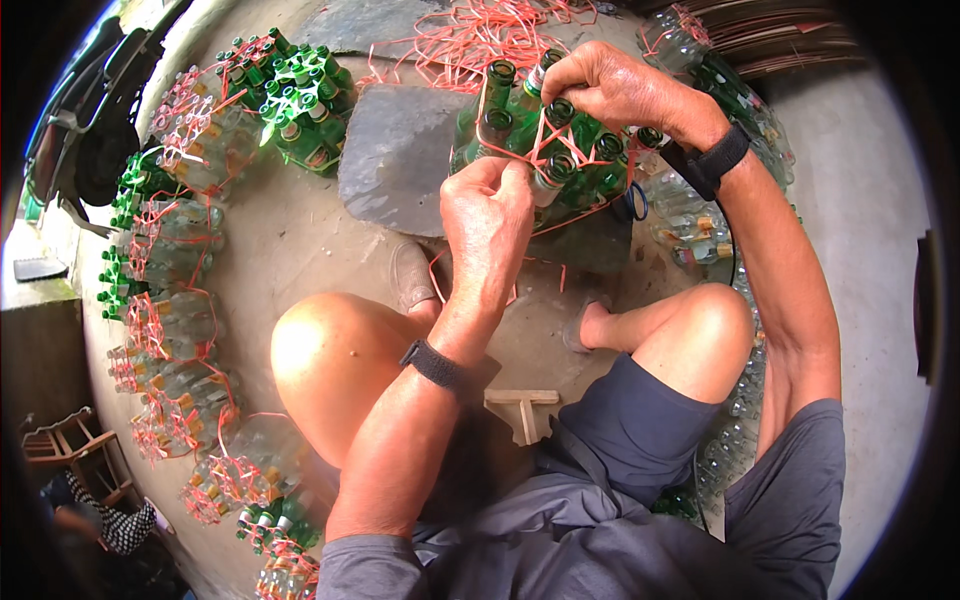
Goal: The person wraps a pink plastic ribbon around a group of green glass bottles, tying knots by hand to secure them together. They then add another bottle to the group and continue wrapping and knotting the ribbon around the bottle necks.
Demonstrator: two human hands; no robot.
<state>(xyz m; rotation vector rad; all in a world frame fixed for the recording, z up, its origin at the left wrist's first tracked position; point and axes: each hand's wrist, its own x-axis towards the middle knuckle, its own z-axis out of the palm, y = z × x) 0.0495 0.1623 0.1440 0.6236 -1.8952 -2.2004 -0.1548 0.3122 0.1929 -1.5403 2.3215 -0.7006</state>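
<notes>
In front of me stands a tight cluster of green glass bottles [497, 121], with their open necks up. A flat pink plastic strap [541, 150] weaves between the necks in crossing loops. At the cluster's near left side, my left hand [488, 205] is closed in a pinch on the strap. My right hand [605, 90] reaches over the far side with its thumb and fingers pinched on the strap by a bottle neck; its fingertips are partly hidden. A dark blue ring [636, 201] shows at the cluster's right edge.
A heap of loose pink strap [470, 45] lies beyond the bottles. Grey slabs [385, 155] lie on the floor beneath and beside them. Bundled green bottles [305, 100] stand at far left. Bundles of clear bottles [185, 240] line the left side; more clear bottles [690, 215] line the right.
</notes>
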